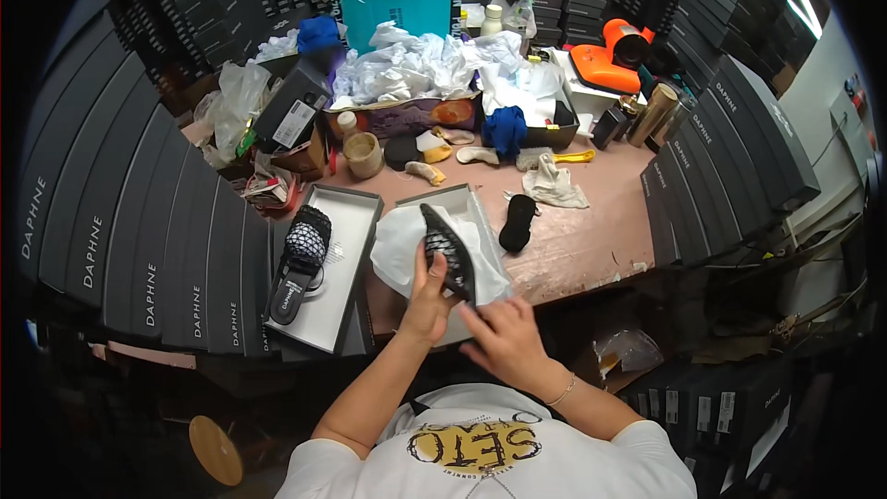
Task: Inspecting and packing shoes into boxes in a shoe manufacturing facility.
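Both hands, left hand (427,300) and right hand (504,337), hold a black mesh sandal (448,242) over white tissue paper (399,245).

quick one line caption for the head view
Both hands, left hand and right hand, hold a black mesh sandal over tissue paper in an open shoebox.

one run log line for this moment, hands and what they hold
left hand: holds black mesh sandal over tissue paper in open box | right hand: at sandal's near end | second sandal: in box lid

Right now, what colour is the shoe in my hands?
Black, with a mesh upper; the head view shows it.
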Demonstrator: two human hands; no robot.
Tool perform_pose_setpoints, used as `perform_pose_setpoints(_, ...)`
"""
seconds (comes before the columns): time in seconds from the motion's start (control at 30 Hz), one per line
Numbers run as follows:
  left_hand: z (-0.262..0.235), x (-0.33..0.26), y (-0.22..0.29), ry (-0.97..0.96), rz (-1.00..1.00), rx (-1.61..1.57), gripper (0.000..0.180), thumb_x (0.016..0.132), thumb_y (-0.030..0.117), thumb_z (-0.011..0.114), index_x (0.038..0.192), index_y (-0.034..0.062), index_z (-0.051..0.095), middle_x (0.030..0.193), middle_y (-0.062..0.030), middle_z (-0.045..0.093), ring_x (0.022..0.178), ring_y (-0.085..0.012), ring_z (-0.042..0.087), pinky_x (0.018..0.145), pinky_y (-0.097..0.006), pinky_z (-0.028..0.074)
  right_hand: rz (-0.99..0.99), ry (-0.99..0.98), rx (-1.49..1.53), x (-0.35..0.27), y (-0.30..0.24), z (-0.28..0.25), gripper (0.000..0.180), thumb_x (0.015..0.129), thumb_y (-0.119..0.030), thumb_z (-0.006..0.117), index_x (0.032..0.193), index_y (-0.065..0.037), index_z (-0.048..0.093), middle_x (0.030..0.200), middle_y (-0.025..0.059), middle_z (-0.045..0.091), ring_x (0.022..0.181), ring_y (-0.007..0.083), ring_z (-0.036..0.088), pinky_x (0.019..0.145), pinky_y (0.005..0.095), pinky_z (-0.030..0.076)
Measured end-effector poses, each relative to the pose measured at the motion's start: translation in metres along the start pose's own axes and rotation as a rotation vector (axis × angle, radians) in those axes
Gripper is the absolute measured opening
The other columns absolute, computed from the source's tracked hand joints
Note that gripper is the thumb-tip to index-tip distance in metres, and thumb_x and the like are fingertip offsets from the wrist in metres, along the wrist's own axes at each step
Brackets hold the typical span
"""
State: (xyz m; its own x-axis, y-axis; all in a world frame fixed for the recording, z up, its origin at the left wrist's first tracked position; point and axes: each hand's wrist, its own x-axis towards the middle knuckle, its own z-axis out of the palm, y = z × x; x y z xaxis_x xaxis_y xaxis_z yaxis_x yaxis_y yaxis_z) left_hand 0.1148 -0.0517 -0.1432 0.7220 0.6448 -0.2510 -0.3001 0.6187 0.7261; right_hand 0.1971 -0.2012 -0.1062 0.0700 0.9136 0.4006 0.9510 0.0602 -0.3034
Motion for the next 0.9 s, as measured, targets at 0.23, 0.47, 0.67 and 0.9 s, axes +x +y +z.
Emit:
perform_pose_setpoints(0.23,-0.044,0.004,0.017,-0.223,-0.268,-0.656,0.071,0.089,0.055,0.047,0.133,-0.0001,0.045,0.124,-0.0245,0.054,0.099,-0.0335,0.064,0.068,-0.042,0.061,0.438,0.184,0.202,0.061,0.136,0.018,0.053,0.086,-0.023,0.066,0.131,-0.002,0.047,0.123,0.0211,0.052,0.107,0.0367,0.056,0.088,0.0441,0.048)
perform_pose_setpoints(0.47,-0.056,0.012,-0.001,-0.405,-0.213,-0.607,0.095,0.083,0.065,0.056,0.144,-0.0008,0.026,0.135,-0.027,0.041,0.102,-0.0395,0.059,0.075,-0.043,0.06,0.73,0.014,-0.049,0.057,0.225,0.139,0.055,0.078,-0.023,0.066,0.125,-0.001,0.048,0.119,0.0238,0.049,0.111,0.0419,0.051,0.093,0.0463,0.044)
perform_pose_setpoints(0.67,-0.068,0.019,-0.008,-0.364,-0.297,-0.72,0.087,0.082,0.052,0.066,0.142,-0.0008,0.032,0.131,-0.0228,0.049,0.12,-0.0433,0.051,0.092,-0.049,0.053,0.387,0.249,0.224,0.134,0.213,0.103,0.042,0.078,-0.002,0.054,0.12,0.002,0.053,0.126,0.0229,0.049,0.118,0.0381,0.049,0.102,0.0419,0.039)
perform_pose_setpoints(0.9,-0.076,0.032,0.012,-0.303,-0.257,-0.623,0.094,0.079,0.058,0.066,0.142,-0.0023,0.03,0.124,-0.0219,0.052,0.108,-0.0422,0.059,0.073,-0.046,0.058,-0.02,0.065,0.01,0.307,0.214,0.196,0.042,0.081,-0.009,0.059,0.122,-0.007,0.057,0.128,0.0165,0.052,0.113,0.0354,0.052,0.095,0.0437,0.043)
